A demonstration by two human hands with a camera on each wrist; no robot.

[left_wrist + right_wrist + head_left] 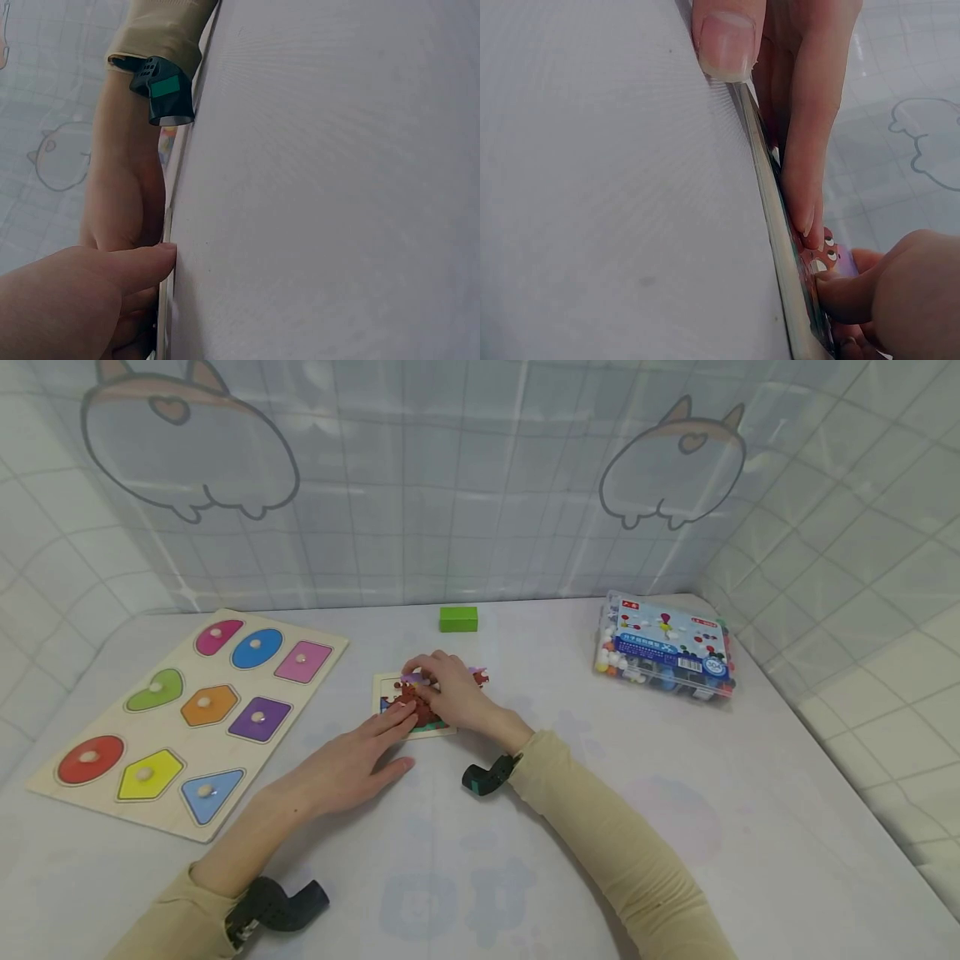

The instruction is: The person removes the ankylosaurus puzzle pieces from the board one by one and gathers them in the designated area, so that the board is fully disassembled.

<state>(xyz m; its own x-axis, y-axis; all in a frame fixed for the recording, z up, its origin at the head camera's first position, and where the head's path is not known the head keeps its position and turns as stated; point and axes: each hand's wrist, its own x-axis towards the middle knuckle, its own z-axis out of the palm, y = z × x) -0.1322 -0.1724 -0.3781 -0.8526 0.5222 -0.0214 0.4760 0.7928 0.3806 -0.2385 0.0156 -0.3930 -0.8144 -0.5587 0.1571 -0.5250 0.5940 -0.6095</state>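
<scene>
A small wooden jigsaw puzzle point(384, 687) with a red-brown cartoon figure lies in the middle of the table. My left hand point(360, 764) reaches in from the left, its straight fingers resting on the picture. In the right wrist view, the left thumb point(727, 45) is at the puzzle board's edge point(776, 225). My right hand point(457, 693) bends over the board's right side. Its thumb and fingers pinch a puzzle piece point(830, 244) with cartoon eyes and a purple part. Another red and purple piece point(480, 676) shows just beyond the right hand, partly hidden by it.
A wooden shape board point(247, 768) with knobbed coloured shapes lies on the left. Behind the puzzle sits a green block point(458, 619). A clear plastic case point(666, 647) of coloured beads stands at the back right. Patterned curtain walls point(450, 485) enclose the table.
</scene>
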